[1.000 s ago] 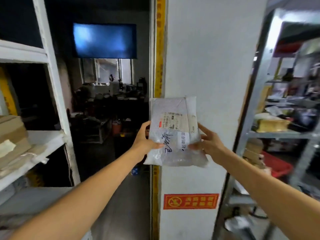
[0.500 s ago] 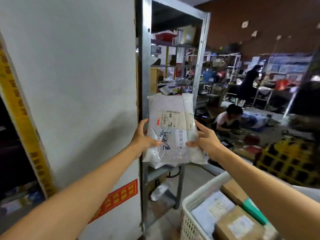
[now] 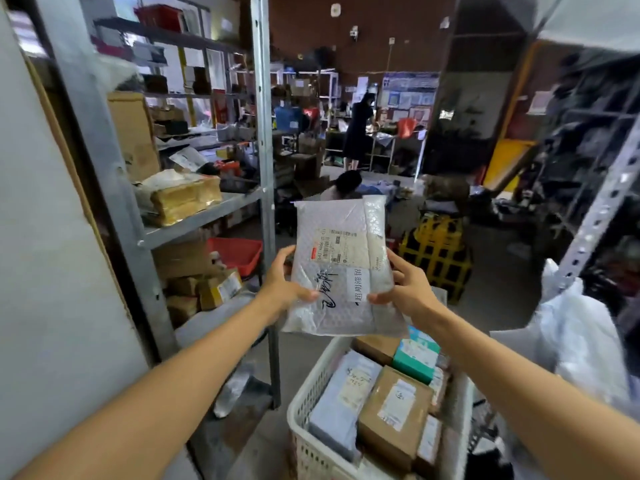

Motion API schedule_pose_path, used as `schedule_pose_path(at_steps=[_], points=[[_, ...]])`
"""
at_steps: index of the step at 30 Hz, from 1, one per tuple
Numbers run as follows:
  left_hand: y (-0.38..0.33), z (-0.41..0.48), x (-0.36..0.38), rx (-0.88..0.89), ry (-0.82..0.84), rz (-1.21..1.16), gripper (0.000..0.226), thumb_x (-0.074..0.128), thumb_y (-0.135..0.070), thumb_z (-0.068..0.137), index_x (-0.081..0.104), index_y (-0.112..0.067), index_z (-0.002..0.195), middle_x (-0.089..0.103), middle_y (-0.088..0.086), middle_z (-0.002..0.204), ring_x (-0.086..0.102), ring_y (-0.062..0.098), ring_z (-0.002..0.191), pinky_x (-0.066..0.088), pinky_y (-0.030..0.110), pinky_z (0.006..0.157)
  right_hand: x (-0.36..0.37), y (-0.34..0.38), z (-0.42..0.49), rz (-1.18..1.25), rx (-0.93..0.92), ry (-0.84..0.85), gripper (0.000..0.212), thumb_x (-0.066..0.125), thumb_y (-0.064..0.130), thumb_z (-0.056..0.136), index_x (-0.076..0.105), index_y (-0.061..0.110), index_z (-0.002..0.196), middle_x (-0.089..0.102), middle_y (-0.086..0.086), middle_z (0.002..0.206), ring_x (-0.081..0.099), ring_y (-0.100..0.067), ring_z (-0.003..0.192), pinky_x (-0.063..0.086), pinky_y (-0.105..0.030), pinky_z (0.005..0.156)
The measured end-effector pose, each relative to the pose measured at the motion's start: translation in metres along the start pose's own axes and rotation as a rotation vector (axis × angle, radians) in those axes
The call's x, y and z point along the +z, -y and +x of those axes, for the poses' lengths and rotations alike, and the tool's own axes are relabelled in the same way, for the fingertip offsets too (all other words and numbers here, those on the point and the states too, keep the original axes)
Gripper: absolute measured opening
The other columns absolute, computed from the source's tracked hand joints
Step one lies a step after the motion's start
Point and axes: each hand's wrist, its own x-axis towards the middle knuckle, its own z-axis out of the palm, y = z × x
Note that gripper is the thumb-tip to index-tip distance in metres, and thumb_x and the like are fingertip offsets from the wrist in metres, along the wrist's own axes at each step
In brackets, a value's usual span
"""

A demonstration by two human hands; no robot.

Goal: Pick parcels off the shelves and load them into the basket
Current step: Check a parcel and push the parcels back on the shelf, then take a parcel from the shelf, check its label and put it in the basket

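Both hands up front w/ the bubble-wrap parcel [image 3: 341,268] between them, held upright at chest height, right above the near end of the white basket [image 3: 311,386] but not in it. Left hand [image 3: 282,285] grips the left edge, thumb across the front, fingers behind. Right hand [image 3: 408,289] pinches the right edge the same way.

Basket below is packed: brown carton [image 3: 394,414] w/ a white label, grey mailer [image 3: 341,393] beside it on the left, teal box [image 3: 415,358] behind.

Tight aisle. Metal shelf upright [image 3: 265,168] stands just left of the parcel, white pillar [image 3: 41,237] further left. Yellow-taped parcel [image 3: 185,199] sits on the shelf, red tray [image 3: 235,252] one level down. White bags [image 3: 581,341] crowd the right side. Yellow-black crate [image 3: 436,254] on the floor beyond the parcel. Behind: one person crouching [image 3: 346,183], partly hidden by the parcel, another standing [image 3: 356,133] at a far counter.

Writing: shipping label w/ barcode up top, red mark at its left edge, digits too small to read. Black marker scrawl below it, illegible. White sticker w/ printed chars turned sideways.
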Motion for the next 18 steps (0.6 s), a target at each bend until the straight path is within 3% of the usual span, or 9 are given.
schedule_pose_path(at_steps=[3, 8, 13, 15, 18], points=[[0.010, 0.039, 0.023, 0.009, 0.114, -0.038, 0.094, 0.081, 0.012, 0.061, 0.037, -0.022, 0.137, 0.049, 0.008, 0.129, 0.051, 0.024, 0.115, 0.049, 0.026, 0.075, -0.018, -0.010, 0.015, -0.031, 0.052, -0.112, 0.097, 0.071, -0.020, 0.066, 0.044, 0.032, 0.143, 0.070, -0.005, 0.109, 0.066, -0.024, 0.103, 0.058, -0.045, 0.081], [0.009, 0.113, 0.042, 0.064, 0.293, -0.013, 0.095, 0.086, -0.004, 0.047, 0.042, -0.027, 0.128, 0.050, 0.004, 0.132, 0.051, 0.023, 0.119, 0.049, 0.039, 0.095, -0.030, -0.012, 0.046, -0.043, 0.070, -0.256, 0.092, 0.071, -0.022, 0.065, 0.048, 0.025, 0.141, 0.071, -0.007, 0.109, 0.067, -0.023, 0.099, 0.060, -0.040, 0.076], [0.023, 0.174, 0.059, 0.063, 0.399, 0.058, 0.105, 0.088, -0.009, 0.044, 0.039, -0.020, 0.137, 0.053, 0.010, 0.130, 0.053, 0.028, 0.117, 0.049, 0.046, 0.095, -0.030, -0.027, 0.073, -0.060, 0.051, -0.357, 0.080, 0.070, -0.023, 0.064, 0.061, 0.038, 0.116, 0.073, 0.003, 0.104, 0.067, -0.018, 0.099, 0.060, -0.037, 0.075], [0.036, 0.189, 0.071, 0.047, 0.452, 0.065, 0.101, 0.088, 0.000, 0.052, 0.037, -0.016, 0.138, 0.052, 0.010, 0.130, 0.053, 0.026, 0.116, 0.050, 0.037, 0.092, -0.035, -0.044, 0.080, -0.052, 0.093, -0.385, 0.082, 0.070, -0.022, 0.065, 0.060, 0.038, 0.119, 0.071, 0.001, 0.109, 0.066, -0.021, 0.104, 0.059, -0.038, 0.076], [0.066, 0.202, 0.090, 0.001, 0.520, 0.055, 0.090, 0.081, 0.010, 0.063, 0.037, -0.013, 0.138, 0.052, 0.008, 0.122, 0.052, 0.019, 0.107, 0.046, 0.014, 0.070, -0.044, -0.080, 0.089, -0.063, 0.164, -0.398, 0.088, 0.070, -0.020, 0.066, 0.053, 0.029, 0.136, 0.070, -0.001, 0.116, 0.064, -0.024, 0.109, 0.058, -0.041, 0.082]])
